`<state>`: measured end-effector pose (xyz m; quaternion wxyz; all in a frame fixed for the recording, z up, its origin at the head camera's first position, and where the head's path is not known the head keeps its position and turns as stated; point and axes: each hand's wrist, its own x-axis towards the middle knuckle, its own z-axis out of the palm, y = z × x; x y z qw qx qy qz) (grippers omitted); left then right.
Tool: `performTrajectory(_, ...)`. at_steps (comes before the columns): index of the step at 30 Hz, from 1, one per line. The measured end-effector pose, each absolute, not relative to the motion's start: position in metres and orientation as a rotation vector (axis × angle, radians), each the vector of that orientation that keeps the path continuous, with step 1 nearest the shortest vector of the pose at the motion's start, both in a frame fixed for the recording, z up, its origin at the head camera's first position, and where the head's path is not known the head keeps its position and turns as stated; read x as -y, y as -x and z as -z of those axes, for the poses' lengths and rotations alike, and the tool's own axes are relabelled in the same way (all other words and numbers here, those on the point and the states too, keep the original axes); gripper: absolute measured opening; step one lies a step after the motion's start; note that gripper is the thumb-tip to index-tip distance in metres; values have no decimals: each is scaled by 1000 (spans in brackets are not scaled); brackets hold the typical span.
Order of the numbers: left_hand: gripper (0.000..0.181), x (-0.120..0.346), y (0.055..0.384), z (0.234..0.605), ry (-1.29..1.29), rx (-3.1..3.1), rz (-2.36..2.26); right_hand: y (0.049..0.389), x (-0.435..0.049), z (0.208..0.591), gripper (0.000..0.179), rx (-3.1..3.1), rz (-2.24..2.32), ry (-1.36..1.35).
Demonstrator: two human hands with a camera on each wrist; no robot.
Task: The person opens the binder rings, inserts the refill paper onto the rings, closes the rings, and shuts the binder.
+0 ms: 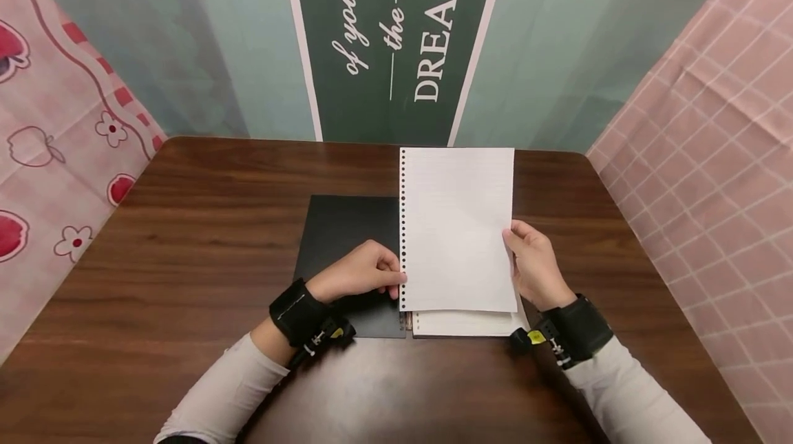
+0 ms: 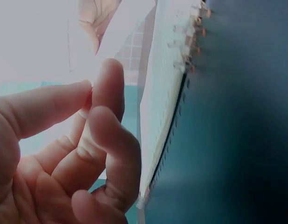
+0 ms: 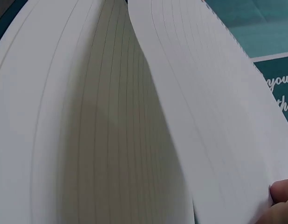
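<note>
A lined white sheet with punched holes down its left side is held up over an open ring-bound notebook. My left hand pinches its holed edge low down between thumb and forefinger. On the opposite edge, my right hand grips the sheet between thumb and fingers. The notebook's black cover lies flat to the left, under my left hand. Ruled pages show below the sheet, and more of them in the right wrist view. Binding rings appear beside the pages in the left wrist view.
The notebook rests on a dark wooden table. Behind it hangs a green cloth with white lettering. Patterned cloths stand at both sides, red-and-pink on the left and pink checked on the right.
</note>
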<state>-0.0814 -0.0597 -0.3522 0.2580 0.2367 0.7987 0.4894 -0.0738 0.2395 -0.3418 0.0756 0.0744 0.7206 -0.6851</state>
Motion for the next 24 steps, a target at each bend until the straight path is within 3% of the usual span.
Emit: performTrajectory(24,26,36,75,357,-717,-2238,-1106,69,-263,363,47,-2263,1774,-299)
